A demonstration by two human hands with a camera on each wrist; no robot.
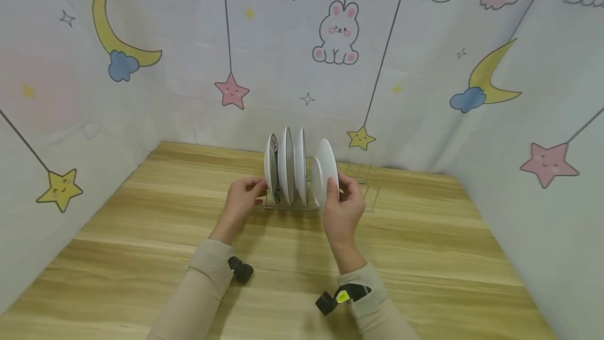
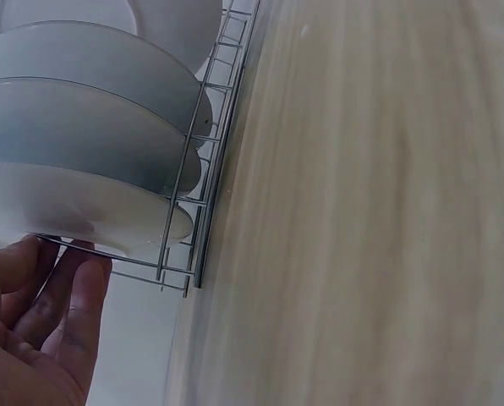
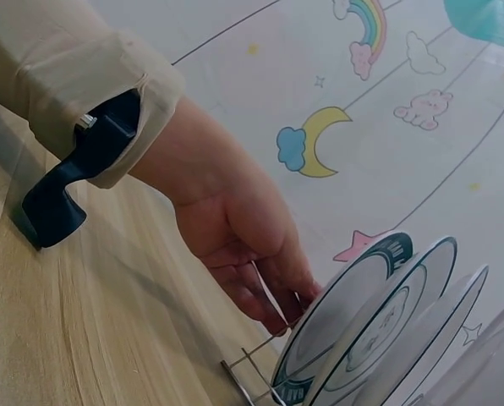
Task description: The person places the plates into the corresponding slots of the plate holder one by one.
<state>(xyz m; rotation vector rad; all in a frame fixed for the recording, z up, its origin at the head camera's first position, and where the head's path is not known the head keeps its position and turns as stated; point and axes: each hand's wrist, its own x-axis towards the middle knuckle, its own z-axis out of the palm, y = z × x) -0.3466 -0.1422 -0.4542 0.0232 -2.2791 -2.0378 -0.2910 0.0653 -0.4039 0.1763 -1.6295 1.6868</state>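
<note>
My right hand holds a white plate on edge, thumb on its near face and fingers behind. This plate leans at the wire dish rack. Left of it, three more plates stand upright: a plain one, a middle one and an end plate with a dark patterned rim. At the rack's left end, my left hand pinches the end wire beside that last plate. The left wrist view shows its fingers around the wire, close under the plate's base.
The rack stands on a wood-grain table, towards its back edge. Its right part shows bare wire slots. White cloth walls printed with stars, moons and a rabbit enclose the back and both sides. Each wrist wears a dark camera mount.
</note>
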